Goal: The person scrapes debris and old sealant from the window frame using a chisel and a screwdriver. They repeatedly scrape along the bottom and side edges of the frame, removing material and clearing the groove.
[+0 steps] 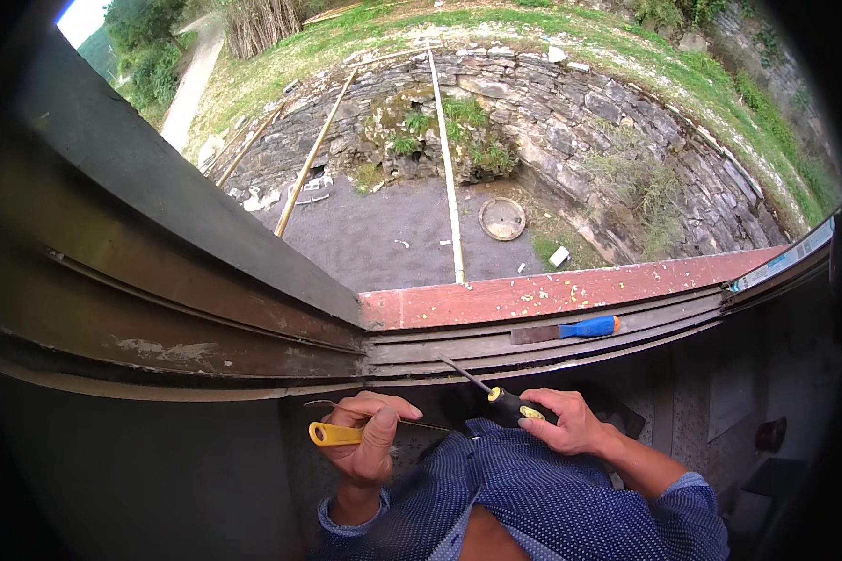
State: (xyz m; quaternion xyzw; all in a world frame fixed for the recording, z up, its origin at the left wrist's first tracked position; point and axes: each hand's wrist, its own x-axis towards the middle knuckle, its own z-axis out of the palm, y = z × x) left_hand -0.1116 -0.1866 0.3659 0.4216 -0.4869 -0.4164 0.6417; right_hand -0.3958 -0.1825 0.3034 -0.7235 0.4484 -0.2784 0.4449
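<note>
My left hand (367,438) is closed around a tool with a yellow handle (335,435) that has a hole in its end; the tool's working end is hidden. A thin wire-like strip (425,425) also runs through the same fingers and sticks out on both sides. My right hand (571,423) grips the black and yellow handle of a screwdriver (505,400). Its shaft points up and left, the tip at the lower edge of the window track (412,355). On the track lies a scraper (580,328) with a blue handle and flat blade, touched by neither hand.
A red sill (571,292) strewn with pale crumbs runs beyond the track. The dark window frame (178,290) rises at left; a sash edge (784,254) stands at right. Outside are long poles (445,159), a round lid (502,219) and a curved stone wall (617,140).
</note>
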